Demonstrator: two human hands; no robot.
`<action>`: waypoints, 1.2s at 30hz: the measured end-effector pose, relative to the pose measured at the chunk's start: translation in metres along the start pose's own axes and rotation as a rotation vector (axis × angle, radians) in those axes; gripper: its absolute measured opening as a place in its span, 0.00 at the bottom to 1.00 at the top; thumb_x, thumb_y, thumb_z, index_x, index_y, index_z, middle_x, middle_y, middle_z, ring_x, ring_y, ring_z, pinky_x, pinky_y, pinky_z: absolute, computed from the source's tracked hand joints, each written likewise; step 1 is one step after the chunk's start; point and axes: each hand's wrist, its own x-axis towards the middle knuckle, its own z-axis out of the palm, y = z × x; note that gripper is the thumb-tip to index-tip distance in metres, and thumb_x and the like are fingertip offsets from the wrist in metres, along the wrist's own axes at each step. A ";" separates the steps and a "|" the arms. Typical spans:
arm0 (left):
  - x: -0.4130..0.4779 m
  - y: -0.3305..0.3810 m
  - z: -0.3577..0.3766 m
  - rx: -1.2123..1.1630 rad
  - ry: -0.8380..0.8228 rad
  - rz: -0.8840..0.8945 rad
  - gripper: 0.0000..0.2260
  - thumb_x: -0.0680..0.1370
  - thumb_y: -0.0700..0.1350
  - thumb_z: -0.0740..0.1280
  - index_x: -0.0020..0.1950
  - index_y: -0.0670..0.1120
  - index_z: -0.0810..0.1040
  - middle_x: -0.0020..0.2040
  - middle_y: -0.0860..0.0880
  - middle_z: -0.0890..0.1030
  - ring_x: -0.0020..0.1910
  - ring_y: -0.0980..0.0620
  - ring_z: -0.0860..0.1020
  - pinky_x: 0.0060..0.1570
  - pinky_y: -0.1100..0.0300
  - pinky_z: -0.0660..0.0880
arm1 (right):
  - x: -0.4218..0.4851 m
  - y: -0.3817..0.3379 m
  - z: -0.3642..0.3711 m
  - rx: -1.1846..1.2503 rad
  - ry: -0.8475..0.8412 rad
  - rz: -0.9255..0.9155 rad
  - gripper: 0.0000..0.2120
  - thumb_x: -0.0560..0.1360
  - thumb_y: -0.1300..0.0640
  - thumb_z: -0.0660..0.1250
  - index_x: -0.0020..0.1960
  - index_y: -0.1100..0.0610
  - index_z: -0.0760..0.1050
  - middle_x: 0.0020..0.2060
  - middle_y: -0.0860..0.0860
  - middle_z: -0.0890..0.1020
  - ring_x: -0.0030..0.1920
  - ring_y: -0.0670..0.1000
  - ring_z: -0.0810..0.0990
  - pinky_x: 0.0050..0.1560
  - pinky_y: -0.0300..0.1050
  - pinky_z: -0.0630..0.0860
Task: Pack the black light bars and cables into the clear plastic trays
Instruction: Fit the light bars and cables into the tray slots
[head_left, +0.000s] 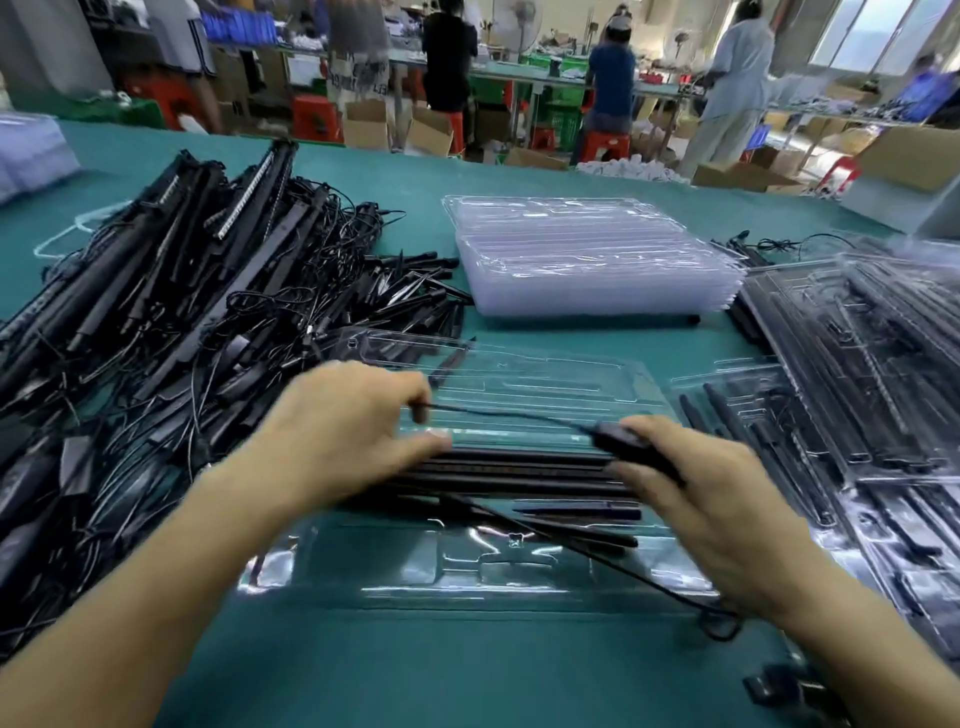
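While an unpacked pile (156, 301) fills the frame's left and filled trays (857, 353) lie at right, light bars (519, 467) sit in the centre tray (374, 571). The left hand (353, 431) pinches the cable (519, 414), and the right hand (696, 499) curls round its controller (618, 441). The cable is not yet seated.

2 forearms are shown bare, wrist to bottom frame edge. Left hand (343, 431) and right hand (696, 499) are bare too. Fingertips are smeared by blur, so nail detail can't be resolved.
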 end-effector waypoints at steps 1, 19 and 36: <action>0.002 -0.012 -0.001 0.095 0.054 -0.092 0.20 0.73 0.68 0.61 0.44 0.52 0.79 0.32 0.53 0.80 0.34 0.49 0.79 0.34 0.58 0.70 | -0.002 0.007 -0.007 0.004 0.060 0.036 0.11 0.77 0.42 0.60 0.55 0.46 0.73 0.39 0.43 0.81 0.39 0.44 0.80 0.40 0.43 0.76; 0.002 -0.038 -0.025 0.192 -0.401 -0.508 0.31 0.51 0.80 0.66 0.46 0.64 0.79 0.48 0.62 0.78 0.52 0.54 0.74 0.55 0.52 0.63 | -0.017 -0.007 0.009 -0.001 -0.404 -0.001 0.15 0.77 0.39 0.60 0.56 0.46 0.75 0.48 0.37 0.78 0.50 0.37 0.74 0.51 0.32 0.68; -0.007 0.034 -0.022 -0.300 -0.306 0.217 0.20 0.66 0.67 0.73 0.54 0.60 0.80 0.54 0.63 0.77 0.57 0.64 0.75 0.63 0.59 0.69 | -0.020 -0.031 0.016 -0.017 -0.217 -0.009 0.16 0.75 0.34 0.58 0.52 0.43 0.76 0.43 0.37 0.79 0.45 0.39 0.77 0.45 0.43 0.76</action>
